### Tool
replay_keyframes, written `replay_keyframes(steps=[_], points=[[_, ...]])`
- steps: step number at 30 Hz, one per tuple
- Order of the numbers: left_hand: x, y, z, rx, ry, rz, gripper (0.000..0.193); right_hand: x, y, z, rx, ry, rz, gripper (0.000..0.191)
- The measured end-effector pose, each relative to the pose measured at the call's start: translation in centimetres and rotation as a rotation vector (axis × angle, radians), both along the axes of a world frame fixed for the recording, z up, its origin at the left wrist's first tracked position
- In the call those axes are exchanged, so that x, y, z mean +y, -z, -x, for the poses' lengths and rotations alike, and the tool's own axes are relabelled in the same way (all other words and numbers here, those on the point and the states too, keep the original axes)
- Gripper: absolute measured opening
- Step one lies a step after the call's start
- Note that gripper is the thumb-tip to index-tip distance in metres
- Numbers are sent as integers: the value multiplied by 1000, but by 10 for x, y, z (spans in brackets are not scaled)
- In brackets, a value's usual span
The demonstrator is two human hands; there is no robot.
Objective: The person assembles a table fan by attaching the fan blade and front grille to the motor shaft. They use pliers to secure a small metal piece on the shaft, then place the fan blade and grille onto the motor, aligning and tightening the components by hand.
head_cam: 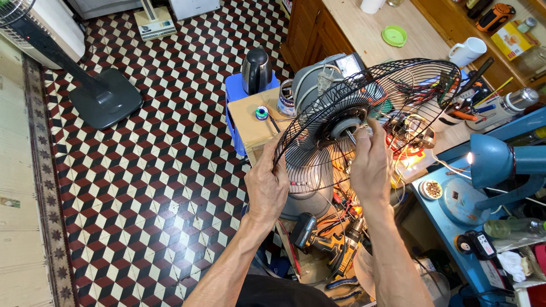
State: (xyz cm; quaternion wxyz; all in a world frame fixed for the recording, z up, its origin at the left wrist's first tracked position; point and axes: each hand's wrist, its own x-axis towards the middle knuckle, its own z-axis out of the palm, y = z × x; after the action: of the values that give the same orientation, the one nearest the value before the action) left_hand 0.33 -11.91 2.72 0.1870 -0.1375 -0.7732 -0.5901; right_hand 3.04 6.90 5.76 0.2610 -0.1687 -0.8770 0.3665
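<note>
Bright and even across most of the view, with soft daylight on the patterned floor [153, 170] and only faint shadows there. Warm glare from the lit bulb of the blue desk lamp [500, 162] at right, blown out to a white spot. Glow spilling onto the table [250, 122] nearby. Sharp focus on the wire fan guard [364, 119]. Wide-angle bending of straight lines toward the edges. Darker, murkier clutter low in the frame.

We raise both bare forearms; our left hand [266, 185] curls its fingers closed, our right hand [369, 162] pinches forward.
</note>
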Motion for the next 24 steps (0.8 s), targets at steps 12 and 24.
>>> replay_keyframes(steps=[12, 24], points=[[0, -3, -1, -137, 32, 4, 45, -1, -14, -8, -102, 190, 241, 45], [0, 0, -1, 17, 11, 8, 42, -2, -5, -9, 291, -147, -65, 47]])
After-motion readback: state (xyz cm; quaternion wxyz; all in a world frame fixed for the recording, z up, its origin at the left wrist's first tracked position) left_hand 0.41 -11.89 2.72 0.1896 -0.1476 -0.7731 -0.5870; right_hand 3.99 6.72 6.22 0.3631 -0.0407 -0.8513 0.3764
